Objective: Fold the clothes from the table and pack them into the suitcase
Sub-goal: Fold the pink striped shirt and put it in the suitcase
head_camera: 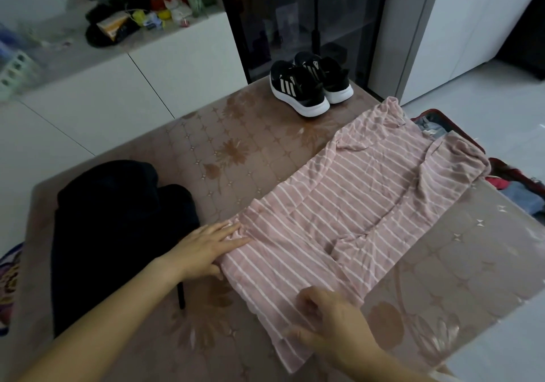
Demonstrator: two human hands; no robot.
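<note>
You are mid-fold on the pink striped garment [354,204], which lies flat on the table [236,145] and runs from 6 o'clock out toward 2 o'clock. Your left hand [206,249] rests on its 9 o'clock edge with the fingers straight and together. Your right hand [327,322] has its fingers curled at the near hem and seems to pinch the cloth.

The next move is probably to carry that hem up toward the far end, keeping the edges square. The dark garment [118,234] at 8 o'clock is not yet folded, and the open suitcase [507,172] waits at 3 o'clock.
</note>
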